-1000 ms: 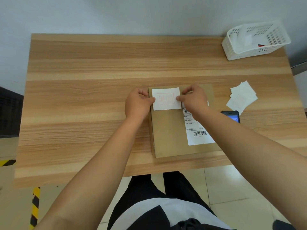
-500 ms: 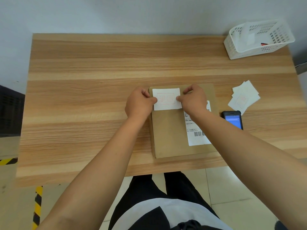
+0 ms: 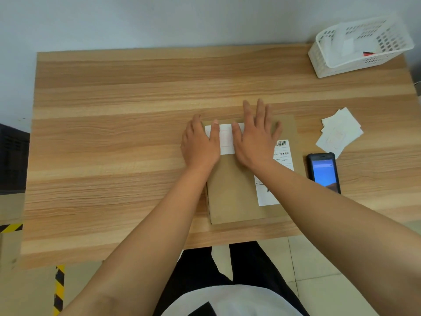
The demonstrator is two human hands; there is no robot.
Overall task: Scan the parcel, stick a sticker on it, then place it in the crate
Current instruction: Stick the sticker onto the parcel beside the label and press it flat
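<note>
A flat brown cardboard parcel [image 3: 230, 192] lies near the table's front edge, with a white shipping label [image 3: 271, 192] along its right side. A white sticker [image 3: 226, 139] sits on the parcel's far left corner. My left hand [image 3: 200, 144] lies flat on the sticker's left part, fingers apart. My right hand [image 3: 255, 137] presses flat on its right part, fingers spread, hiding part of the sticker and label. A white plastic crate [image 3: 360, 47] stands at the table's far right corner.
A black handheld scanner [image 3: 323, 172] with a lit screen lies right of the parcel. A small pile of white stickers [image 3: 339, 132] lies beyond it. The wooden table [image 3: 114, 133] meets a wall at the back. A dark crate [image 3: 12, 160] is at the left.
Both hands went from pinching the sticker's side edges to lying flat and spread on it. The sticker now rests flat on the parcel.
</note>
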